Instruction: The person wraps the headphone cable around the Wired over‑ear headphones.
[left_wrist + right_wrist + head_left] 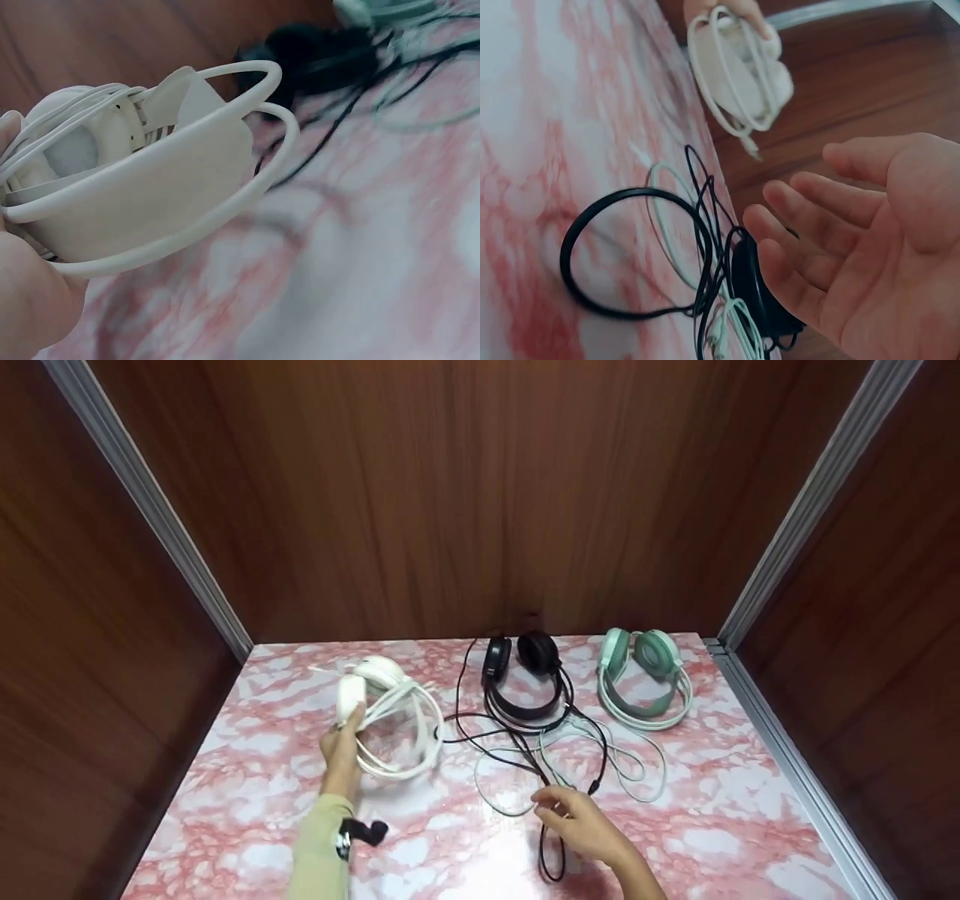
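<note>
Left hand (341, 746) holding white headphones (381, 671) above left part of surface (262, 810); grip narrow, pinching near ear cup (350, 694); white cable (387, 705) looping alongside; right hand (581, 825) hovering near black cable (565, 259), grip wide, fingers loosely bent; black headphones (538, 652) lying at rear centre; green headphones (657, 654) lying to their right, well apart from white headphones.

We record a pale yellow-green left sleeve (319, 851), plain in finish, reaching almost to the wrist. Over it, near the cuff, we note a small black fitting (367, 831) with a rounded end, and beside this a bright whitish patch (343, 844), too small to read. We find the left hand (341, 744), right hand (579, 823) and right forearm (636, 871) bare.
</note>
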`<state>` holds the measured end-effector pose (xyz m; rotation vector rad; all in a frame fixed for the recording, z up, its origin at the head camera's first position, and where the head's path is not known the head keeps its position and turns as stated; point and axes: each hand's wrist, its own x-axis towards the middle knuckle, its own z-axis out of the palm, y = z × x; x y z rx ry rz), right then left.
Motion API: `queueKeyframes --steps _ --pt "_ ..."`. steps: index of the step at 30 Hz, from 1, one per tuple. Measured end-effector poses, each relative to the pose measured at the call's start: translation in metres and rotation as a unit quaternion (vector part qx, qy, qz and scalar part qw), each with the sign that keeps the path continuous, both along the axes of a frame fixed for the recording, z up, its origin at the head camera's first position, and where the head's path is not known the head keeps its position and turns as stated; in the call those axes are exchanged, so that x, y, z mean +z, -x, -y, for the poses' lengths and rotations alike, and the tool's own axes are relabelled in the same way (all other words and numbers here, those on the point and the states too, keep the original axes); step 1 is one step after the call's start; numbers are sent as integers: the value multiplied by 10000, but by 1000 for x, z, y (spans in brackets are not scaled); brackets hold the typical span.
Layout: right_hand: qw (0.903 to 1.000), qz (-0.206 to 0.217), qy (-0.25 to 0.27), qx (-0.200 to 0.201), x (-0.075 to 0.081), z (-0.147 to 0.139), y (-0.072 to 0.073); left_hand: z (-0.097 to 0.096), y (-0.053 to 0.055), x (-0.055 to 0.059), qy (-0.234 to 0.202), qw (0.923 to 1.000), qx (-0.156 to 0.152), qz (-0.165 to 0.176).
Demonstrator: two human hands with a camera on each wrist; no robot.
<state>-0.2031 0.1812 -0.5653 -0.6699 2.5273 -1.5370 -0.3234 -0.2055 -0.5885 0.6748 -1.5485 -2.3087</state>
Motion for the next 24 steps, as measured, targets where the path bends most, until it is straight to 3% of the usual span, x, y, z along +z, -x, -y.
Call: queueKeyframes --steps 3,6,17,20,24 --pt "9996 242 125 -53 -2 -5 -2 12 11 -7 -102 9998 137 89" --pt "9991 354 163 -136 -3 -10 -5 20 16 -14 -168 9990 304 263" --pt "9997 234 67 -99 -11 -14 -6 34 10 -31 690 9893 418 1218" --pt "9994 321 53 -78 -13 -15 -8 35 11 -32 759 9873 436 1328" --pt "9994 344 35 -52 -15 -15 -7 35 14 -29 761 9894 312 1198"
